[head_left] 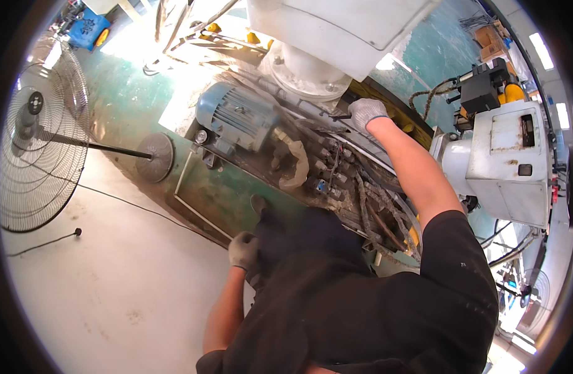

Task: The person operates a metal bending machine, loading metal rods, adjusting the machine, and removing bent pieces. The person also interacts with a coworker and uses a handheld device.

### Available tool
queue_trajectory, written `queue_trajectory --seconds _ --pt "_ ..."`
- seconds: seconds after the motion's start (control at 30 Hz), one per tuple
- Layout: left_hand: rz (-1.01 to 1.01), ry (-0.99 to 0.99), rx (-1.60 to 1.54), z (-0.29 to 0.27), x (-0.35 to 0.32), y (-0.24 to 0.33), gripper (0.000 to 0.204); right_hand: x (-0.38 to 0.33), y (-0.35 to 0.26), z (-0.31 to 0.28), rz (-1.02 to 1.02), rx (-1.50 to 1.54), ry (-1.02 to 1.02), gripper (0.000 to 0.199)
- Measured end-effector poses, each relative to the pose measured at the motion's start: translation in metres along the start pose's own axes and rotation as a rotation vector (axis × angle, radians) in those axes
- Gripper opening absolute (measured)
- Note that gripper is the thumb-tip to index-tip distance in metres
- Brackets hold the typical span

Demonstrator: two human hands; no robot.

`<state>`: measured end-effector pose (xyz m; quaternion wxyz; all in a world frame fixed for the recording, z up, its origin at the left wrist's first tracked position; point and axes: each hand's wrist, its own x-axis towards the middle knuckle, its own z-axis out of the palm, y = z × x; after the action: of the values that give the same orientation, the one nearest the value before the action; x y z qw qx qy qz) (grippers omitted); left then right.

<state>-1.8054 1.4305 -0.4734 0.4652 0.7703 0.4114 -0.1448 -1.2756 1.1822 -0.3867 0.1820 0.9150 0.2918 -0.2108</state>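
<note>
My right hand (367, 113), in a pale knit glove, reaches out beside the round flanged base (308, 78) of a white machine. Its fingers are closed around a short dark rod-like piece (341, 117); the kind is not clear. Down by my leg, my left hand (241, 250), also gloved, is curled closed at the near end of a thin pale rail (202, 216). What it grips, if anything, is hidden. Between the two hands lie a blue-grey electric motor (236, 115) and a grimy bank of hydraulic valves and fittings (330, 168).
A large floor fan (43, 137) with a round base (154, 157) stands at left, its black cable (130, 202) trailing across the floor. Dirty hoses (377, 212) run along the right side of the valves. Another white machine housing (507, 165) stands further right.
</note>
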Motion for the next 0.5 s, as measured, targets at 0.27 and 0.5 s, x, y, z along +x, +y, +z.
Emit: queue_trajectory --seconds 0.27,0.5 --pt "-0.017 0.124 -0.022 -0.1 0.131 -0.009 0.021 0.106 -0.047 0.009 -0.03 0.018 0.072 0.03" --pt "-0.172 -0.08 -0.103 -0.048 0.134 0.013 0.023 0.153 -0.039 0.051 -0.003 0.022 -0.005 0.027"
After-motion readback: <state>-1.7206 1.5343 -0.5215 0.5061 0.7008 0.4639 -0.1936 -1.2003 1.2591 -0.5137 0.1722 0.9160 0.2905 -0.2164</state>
